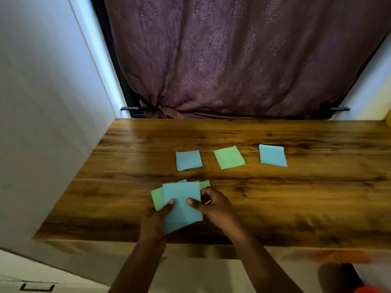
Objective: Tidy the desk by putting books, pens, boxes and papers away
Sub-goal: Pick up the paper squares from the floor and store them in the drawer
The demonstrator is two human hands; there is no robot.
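Papers in blue and green make a stack [182, 208] near the front edge of the brown wooden worktop [296, 197]. The left hand [155, 218] grips the stack from the left side, with its thumb on the top blue sheet and its fingers hidden under the stack. The right hand [213, 206] grips it from the right side, thumb on top too, fingers bent round the edge. Green sheets peek out on the left and at the back of the stack. Farther back on the worktop three more papers lie flat in a row, well apart: a blue paper [188, 160] on the left, a green paper [229, 157] in the middle and a second blue paper [272, 155] on the right. A dark purple curtain [232, 60] hangs behind the worktop
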